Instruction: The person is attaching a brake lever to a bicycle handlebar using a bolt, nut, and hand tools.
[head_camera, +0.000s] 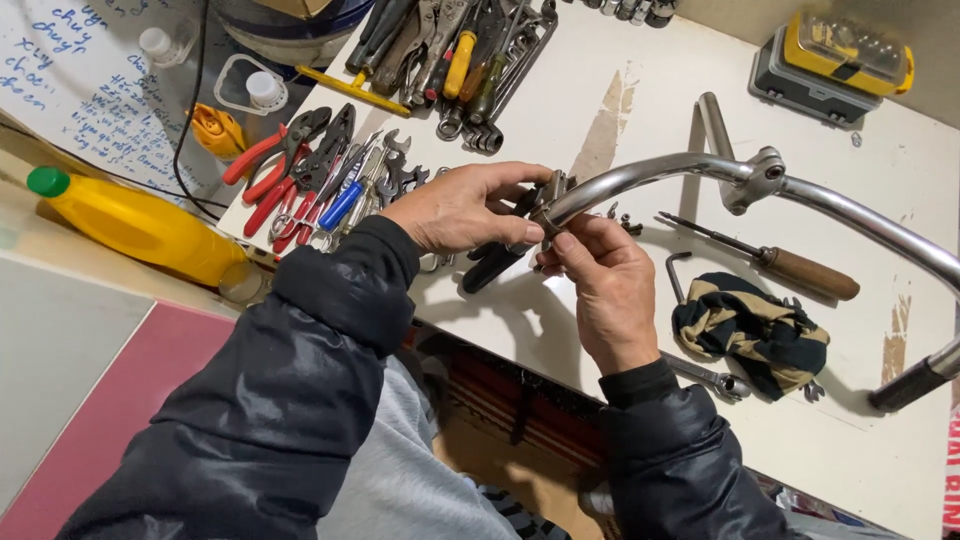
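2 hands (470, 205) (605, 285) pinch the chrome handlebar (640, 172) end between their fingertips.

Both hands (540, 240) on chrome handlebar (650, 172) end

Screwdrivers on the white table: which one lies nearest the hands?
The brown wooden-handled screwdriver, lying alone just right of the right hand, under the chrome handlebar. The yellow-handled screwdriver sits farther off in the tool pile at the table's top edge.

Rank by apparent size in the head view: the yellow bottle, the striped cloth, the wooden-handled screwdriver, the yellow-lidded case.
1. yellow bottle
2. wooden-handled screwdriver, longest after it, though thin
3. striped cloth and yellow-lidded case look alike; the case lies farther away, so unranked.
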